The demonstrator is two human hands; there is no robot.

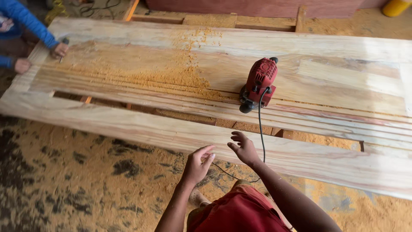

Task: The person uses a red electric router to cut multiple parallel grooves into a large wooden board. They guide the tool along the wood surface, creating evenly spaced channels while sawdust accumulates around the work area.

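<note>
Both my hands hover near the wooden panel's (128, 124) front edge, holding nothing: left hand (198, 164) with fingers loosely together, right hand (243, 148) with fingers spread. Beyond them, my red router (259, 84) rests mid-panel, cord (260, 129) trailing toward me. Another person's hands (58, 50) work at the far left corner, sawdust (171, 73) between.

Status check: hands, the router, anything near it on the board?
Left hand and right hand open, empty. Red router resting on grooved board, cord trailing down. Another person's hands at far end.

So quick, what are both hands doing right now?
Left hand: open, holding nothing, above the near plank.
Right hand: open, empty, fingers spread, near the red power tool.
</note>
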